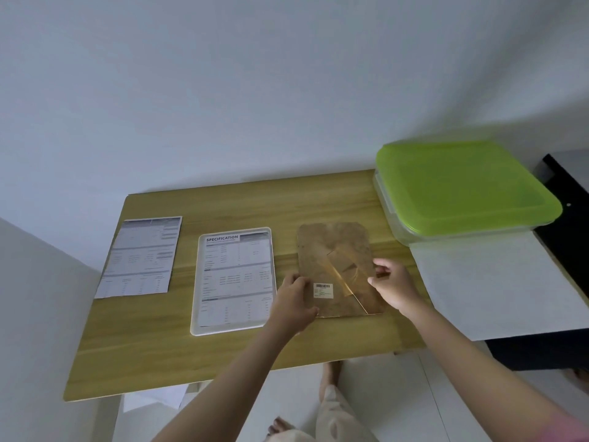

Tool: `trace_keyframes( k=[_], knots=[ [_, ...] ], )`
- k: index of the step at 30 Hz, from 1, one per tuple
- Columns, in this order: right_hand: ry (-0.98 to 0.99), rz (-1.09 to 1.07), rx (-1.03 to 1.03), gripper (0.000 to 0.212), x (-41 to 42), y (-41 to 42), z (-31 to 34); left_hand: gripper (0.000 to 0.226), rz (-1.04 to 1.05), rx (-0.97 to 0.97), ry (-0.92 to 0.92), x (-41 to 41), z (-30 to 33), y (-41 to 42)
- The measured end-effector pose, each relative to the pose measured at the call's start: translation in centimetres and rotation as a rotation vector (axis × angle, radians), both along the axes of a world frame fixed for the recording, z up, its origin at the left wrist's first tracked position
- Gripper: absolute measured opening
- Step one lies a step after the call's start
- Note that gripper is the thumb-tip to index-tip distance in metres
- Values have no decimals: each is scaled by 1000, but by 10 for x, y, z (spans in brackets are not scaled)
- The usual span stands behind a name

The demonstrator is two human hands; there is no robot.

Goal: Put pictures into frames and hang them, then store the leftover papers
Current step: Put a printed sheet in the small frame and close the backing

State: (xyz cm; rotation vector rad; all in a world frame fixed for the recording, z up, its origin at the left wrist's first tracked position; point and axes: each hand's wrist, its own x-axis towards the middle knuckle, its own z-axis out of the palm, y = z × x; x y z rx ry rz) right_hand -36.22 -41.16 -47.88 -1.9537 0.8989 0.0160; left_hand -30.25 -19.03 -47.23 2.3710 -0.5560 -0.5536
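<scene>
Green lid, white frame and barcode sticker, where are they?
green lid (462, 183), head view, middle of its top
white frame (195, 314), head view, left rim
barcode sticker (323, 290), head view, its middle

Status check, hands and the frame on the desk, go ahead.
Left hand grips frame back at left edge. Right hand pinches its right edge. Back lies face down on table. Nothing in the way.

One view only — head-worn, wide-angle, looking forward and steeply down from above the near edge of the wooden table (223, 362). Table's far edge meets the white wall (255, 90), which fills the upper half. Near enough that both forearms enter from the bottom edge — floor and feet visible beneath the near edge.
</scene>
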Motion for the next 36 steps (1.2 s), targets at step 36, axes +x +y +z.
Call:
trace_keyframes(
  k=[36],
  knots=[
    [47,804,-402,52,152,150,10,60,573,123,-96,-8,5,153]
  ],
)
